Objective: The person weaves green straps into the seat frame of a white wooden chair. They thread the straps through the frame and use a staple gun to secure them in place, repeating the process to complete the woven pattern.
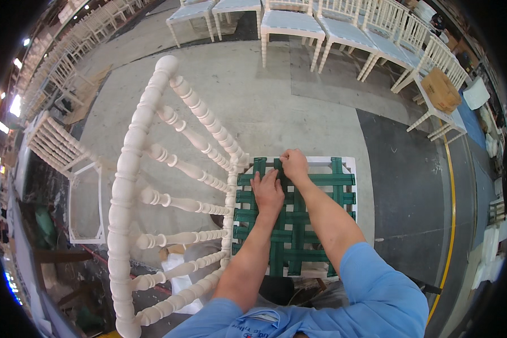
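A white chair (128, 183) with beaded, turned spindles stands before me, its back to the left. Across its square seat frame (351, 163) runs a lattice of green webbing straps (294, 254), crossing over and under each other. My left hand (268, 193) lies flat on the webbing near the far side, fingers stretched out. At the far rail, my right hand (293, 165) is closed in a pinch on the end of a green webbing strap. Its fingertips partly hide that strap end.
A row of white chairs with pale seats (290, 21) stands along the back. A cardboard box (440, 90) rests on a chair at the right. Another white chair (70, 205) with a bare seat frame is at the left. A yellow line (453, 208) marks the floor.
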